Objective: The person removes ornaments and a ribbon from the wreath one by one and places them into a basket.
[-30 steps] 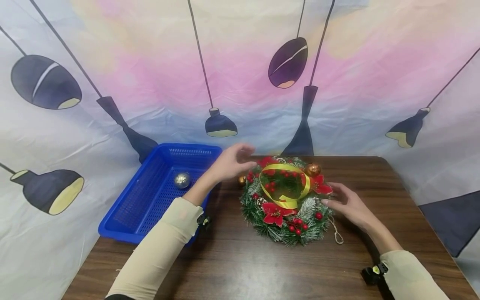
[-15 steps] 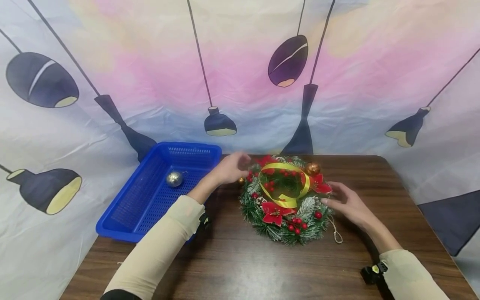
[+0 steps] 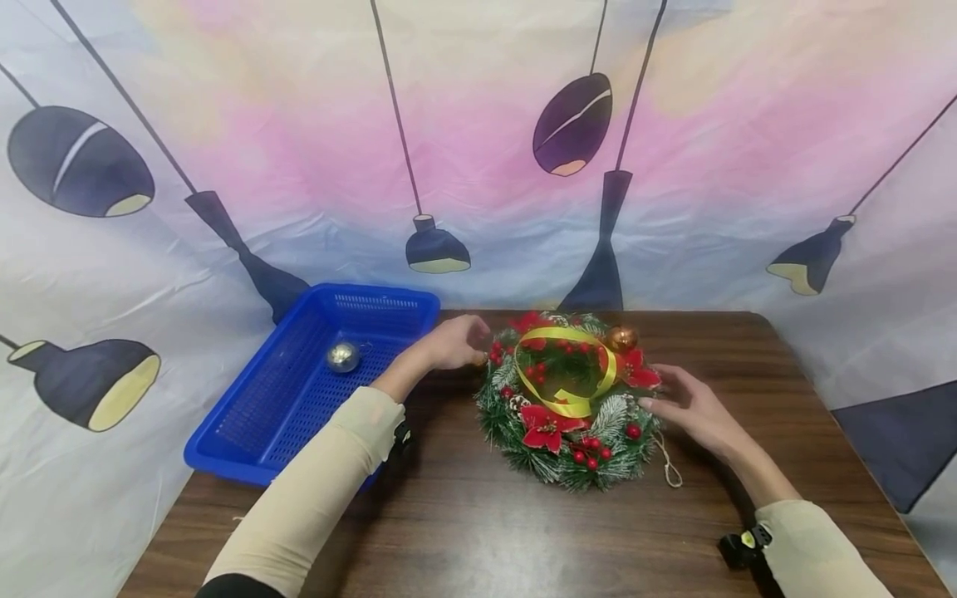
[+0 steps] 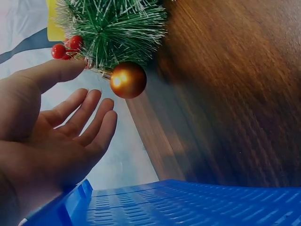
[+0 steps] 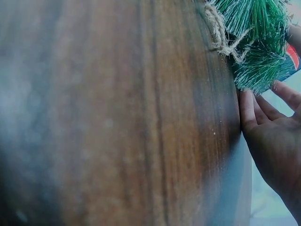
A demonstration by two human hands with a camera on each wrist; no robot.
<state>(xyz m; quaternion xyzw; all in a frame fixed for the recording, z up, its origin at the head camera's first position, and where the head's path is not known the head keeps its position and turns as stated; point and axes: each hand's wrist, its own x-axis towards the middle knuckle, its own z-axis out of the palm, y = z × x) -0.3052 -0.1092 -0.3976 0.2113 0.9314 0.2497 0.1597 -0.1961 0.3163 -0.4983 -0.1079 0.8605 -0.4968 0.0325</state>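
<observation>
A green Christmas wreath (image 3: 523, 461) with frosted needles, red poinsettias and berries lies on the wooden table. My left hand (image 3: 452, 342) is at its left edge, fingers loosely bent. In the left wrist view, that hand (image 4: 61, 117) holds nothing; its thumb and fingers are spread beside a copper-coloured bauble (image 4: 128, 80) at the wreath's edge. At the right edge, my right hand (image 3: 695, 407) holds the wreath between thumb and fingers. The right wrist view shows its fingertips (image 5: 248, 101) against the greenery. A yellow ribbon (image 3: 570, 405) stands in a loop over the wreath.
A blue plastic basket (image 3: 239, 399) stands on the left, with a silvery-gold bauble (image 3: 343, 357) inside. Another copper bauble (image 3: 622, 338) sits at the wreath's back right. A twine loop (image 3: 670, 467) hangs out at its right. A printed cloth (image 3: 508, 166) rises behind the table.
My left hand has come down and slightly left, toward the bauble at the wreath's left edge. The bauble in the basket has rolled a little left. My right hand stays at the wreath.
</observation>
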